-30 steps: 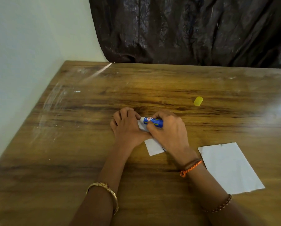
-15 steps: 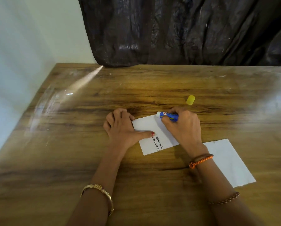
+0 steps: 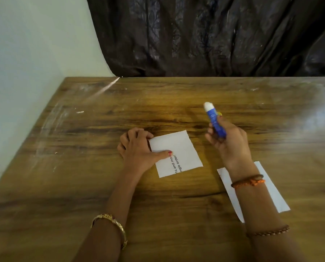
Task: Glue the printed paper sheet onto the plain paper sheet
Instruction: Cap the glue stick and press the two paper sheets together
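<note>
Tabletop: printed sheet between hands.

A wooden table with dark grain streaks and pale scuffs along its left side carries two sheets. The printed paper sheet lies near the middle, pinned at its left edge by the left hand. The plain paper sheet lies apart, to its right and nearer.
</note>
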